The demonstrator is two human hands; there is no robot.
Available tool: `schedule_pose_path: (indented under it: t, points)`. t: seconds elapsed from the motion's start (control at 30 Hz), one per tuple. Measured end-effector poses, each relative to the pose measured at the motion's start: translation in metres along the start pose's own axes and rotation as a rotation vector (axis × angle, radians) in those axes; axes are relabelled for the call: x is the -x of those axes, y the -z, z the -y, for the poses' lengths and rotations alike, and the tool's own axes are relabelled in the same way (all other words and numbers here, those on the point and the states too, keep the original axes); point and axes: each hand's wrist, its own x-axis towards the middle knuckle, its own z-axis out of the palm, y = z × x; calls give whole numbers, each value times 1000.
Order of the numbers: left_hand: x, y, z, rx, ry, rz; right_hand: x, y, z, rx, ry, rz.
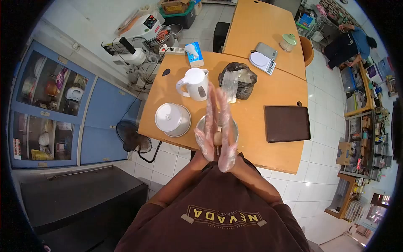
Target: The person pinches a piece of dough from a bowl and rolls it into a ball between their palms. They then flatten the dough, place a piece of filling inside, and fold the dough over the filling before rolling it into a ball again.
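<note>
Dark brown short-sleeved shirt [201, 191], yellow NEVADA lettering [221, 218], hands [227, 136] in clear gloves [207, 136]

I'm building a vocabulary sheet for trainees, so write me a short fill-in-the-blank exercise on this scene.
1. The brown tray lies to the wearer's ____ of the metal bowl, the left hand and the right hand.
2. The plastic bag bunched beside the clear one is ____ in colour.
3. The largest word on the shirt reads ____.
4. The round container on the far table has a ____ lid.

Missing words: right; black; NEVADA; green.
</note>
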Motion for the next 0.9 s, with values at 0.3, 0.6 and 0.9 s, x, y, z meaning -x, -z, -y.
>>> schedule_pose_path:
  t: [0.3,0.6,0.9]
  points:
    - [0,-3,-11,238,110,-23,19,6,-42,310,28,33]
    - [-1,-3,-9,120,48,-16,5,2,-24,134,-33,-80]
    - [2,-3,-20,-147,36,94,-3,4,-26,129,-4,-143]
